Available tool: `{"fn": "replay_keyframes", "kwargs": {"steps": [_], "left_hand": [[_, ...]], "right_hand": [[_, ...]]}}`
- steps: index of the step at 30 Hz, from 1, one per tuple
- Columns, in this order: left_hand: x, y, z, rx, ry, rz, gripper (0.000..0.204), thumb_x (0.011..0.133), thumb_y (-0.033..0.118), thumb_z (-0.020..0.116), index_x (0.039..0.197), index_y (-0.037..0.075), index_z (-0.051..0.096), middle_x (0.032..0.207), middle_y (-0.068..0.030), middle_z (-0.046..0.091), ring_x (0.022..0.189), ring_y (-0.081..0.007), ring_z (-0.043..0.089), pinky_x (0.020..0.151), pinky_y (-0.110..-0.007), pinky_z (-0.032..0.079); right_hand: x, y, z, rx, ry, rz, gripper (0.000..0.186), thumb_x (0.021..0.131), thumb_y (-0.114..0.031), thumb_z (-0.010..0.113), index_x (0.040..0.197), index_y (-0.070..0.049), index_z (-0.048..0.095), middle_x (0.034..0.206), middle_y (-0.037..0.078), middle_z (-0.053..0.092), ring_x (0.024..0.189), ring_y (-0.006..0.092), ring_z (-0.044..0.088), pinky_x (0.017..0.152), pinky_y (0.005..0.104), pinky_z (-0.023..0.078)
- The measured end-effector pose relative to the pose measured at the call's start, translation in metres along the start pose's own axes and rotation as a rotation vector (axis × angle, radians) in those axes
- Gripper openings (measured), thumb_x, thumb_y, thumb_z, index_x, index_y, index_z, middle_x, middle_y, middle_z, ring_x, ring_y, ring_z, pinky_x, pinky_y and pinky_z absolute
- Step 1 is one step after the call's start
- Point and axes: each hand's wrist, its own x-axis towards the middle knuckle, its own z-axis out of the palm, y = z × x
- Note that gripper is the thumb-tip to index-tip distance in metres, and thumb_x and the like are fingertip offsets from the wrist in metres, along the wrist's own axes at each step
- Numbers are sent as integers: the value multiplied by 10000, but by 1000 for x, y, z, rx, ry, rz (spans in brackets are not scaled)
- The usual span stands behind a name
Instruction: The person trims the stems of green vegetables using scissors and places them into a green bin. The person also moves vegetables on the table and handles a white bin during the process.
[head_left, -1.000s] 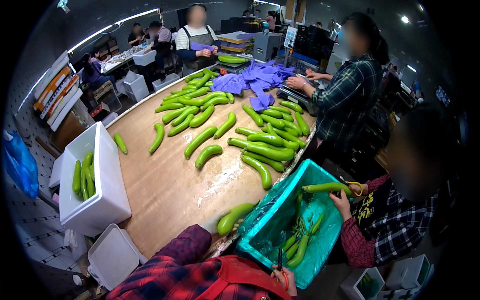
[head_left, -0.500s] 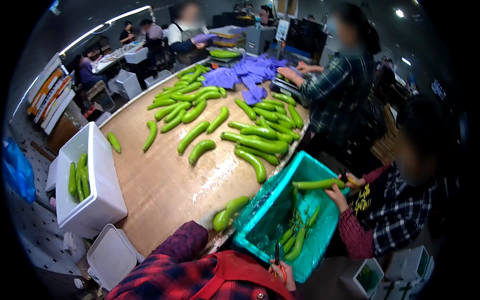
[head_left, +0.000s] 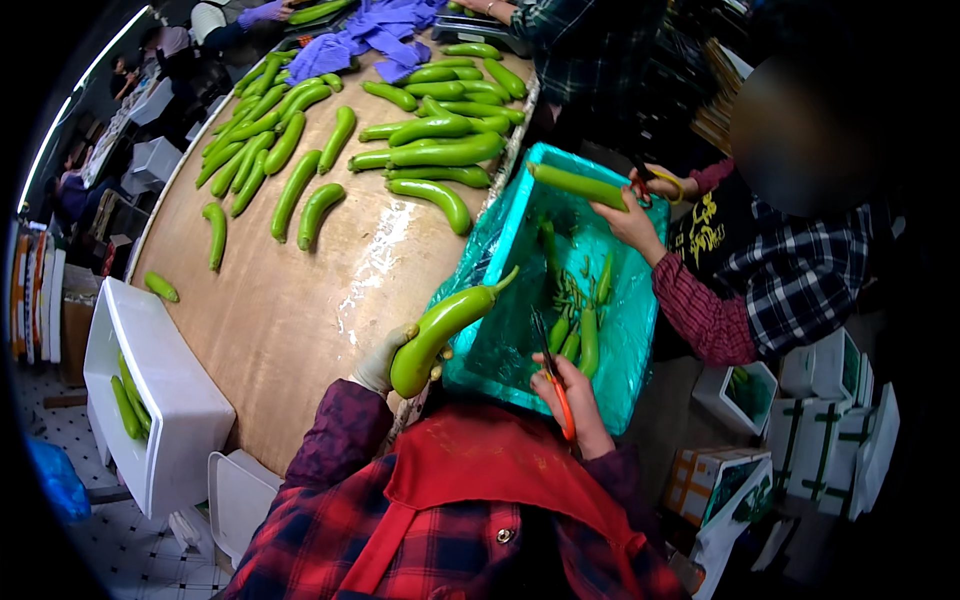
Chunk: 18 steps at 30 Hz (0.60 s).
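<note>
In my left hand (head_left: 378,362), which wears a whitish glove, a green eggplant (head_left: 430,340) is gripped near its rounded end. Its stem points up and right, over the edge of a crate lined with teal plastic (head_left: 505,215). My bare right hand (head_left: 582,402) is closed round orange-handled scissors (head_left: 557,390), their dark blades pointing up over the crate's near side. Inside the crate lie a few green eggplants (head_left: 589,343) and several small cut stem pieces (head_left: 570,292). Across the crate, a co-worker's hand (head_left: 635,228) holds another eggplant (head_left: 575,185).
Many green eggplants (head_left: 445,150) lie on the wooden table (head_left: 290,320), with purple cloths (head_left: 365,35) at its far end. A white foam box (head_left: 175,400) with eggplants stands at left. The co-worker's scissors (head_left: 660,183) are at the crate's far right; foam boxes (head_left: 810,440) sit lower right.
My left hand has lifted the eggplant off the table's near edge and brought it up beside the crate. My right hand with the scissors has come further into view. The view has tilted downward.
</note>
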Motion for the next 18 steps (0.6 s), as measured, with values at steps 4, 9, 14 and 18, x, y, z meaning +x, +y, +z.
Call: {"fn": "replay_keyframes", "kwargs": {"steps": [4,9,14,18], "left_hand": [[-3,8,25,175,54,-102,702,842,495,597,1303,-18,463,951,-158,642,675,-230,642,607,-306,526],[0,19,57,210,32,-157,740,828,477,623,1345,-18,436,933,-150,642,651,-205,638,606,-280,521],[11,14,43,130,-48,-231,717,901,501,541,1396,8,382,1020,-170,639,729,-210,656,656,-290,553],[15,11,41,36,19,-303,673,965,538,388,1422,45,343,1176,-188,595,818,-227,663,707,-322,576]], "right_hand": [[3,-4,-2,-85,-24,-40,384,858,-173,716,1181,-4,595,806,9,566,730,78,526,671,229,455],[4,-15,-6,-144,-54,11,363,884,-212,687,1164,6,609,774,9,575,702,74,531,640,227,456],[8,-12,-13,-150,-70,123,353,919,-252,631,1169,-3,615,749,2,607,665,56,551,577,213,443],[9,-9,-10,-44,16,217,331,910,-316,643,1031,-8,652,668,6,581,583,67,543,510,221,427]]}}
